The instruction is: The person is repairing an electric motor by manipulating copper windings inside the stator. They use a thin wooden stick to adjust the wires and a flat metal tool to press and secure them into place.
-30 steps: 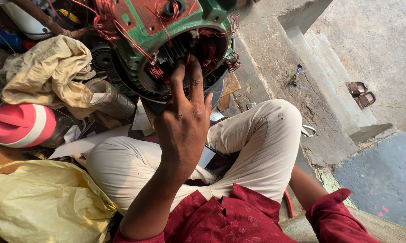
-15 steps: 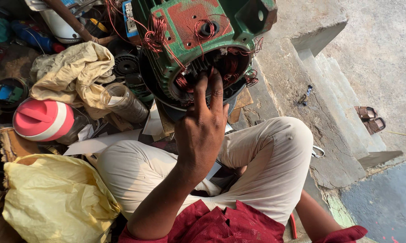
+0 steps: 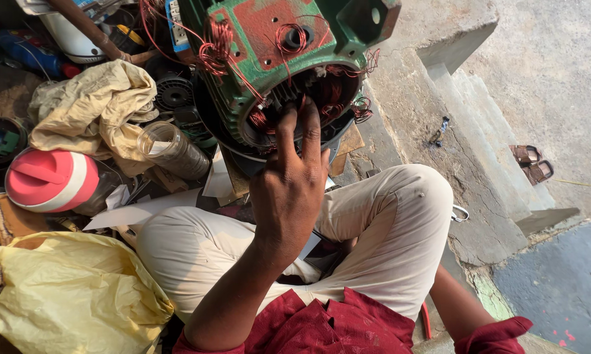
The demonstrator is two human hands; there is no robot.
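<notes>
A big green motor housing (image 3: pixel 276 39) with rust-red patches lies tilted in front of me, its round opening facing my lap. Copper wire coils (image 3: pixel 220 46) stick out of it and line the opening. My left hand (image 3: pixel 292 190) reaches up with its back toward me. Two stretched fingers touch the windings (image 3: pixel 331 95) at the opening's lower rim, and I see nothing gripped in it. My right forearm (image 3: pixel 456 301) runs down behind my right knee, and that hand is hidden. I sit cross-legged in beige trousers (image 3: pixel 387 223) and a dark red shirt.
A crumpled beige cloth (image 3: pixel 92 108), a clear plastic jar (image 3: pixel 171 151), a pink and white lid (image 3: pixel 50 180) and a yellow bag (image 3: pixel 73 295) crowd the left. Another person's arm (image 3: pixel 86 29) shows at top left. Concrete steps (image 3: pixel 479 124) with sandals (image 3: pixel 531 162) drop off on the right.
My left hand stays at the motor opening; its fingers were spread and are now closer together. The view has shifted, so the motor sits nearer the middle.
</notes>
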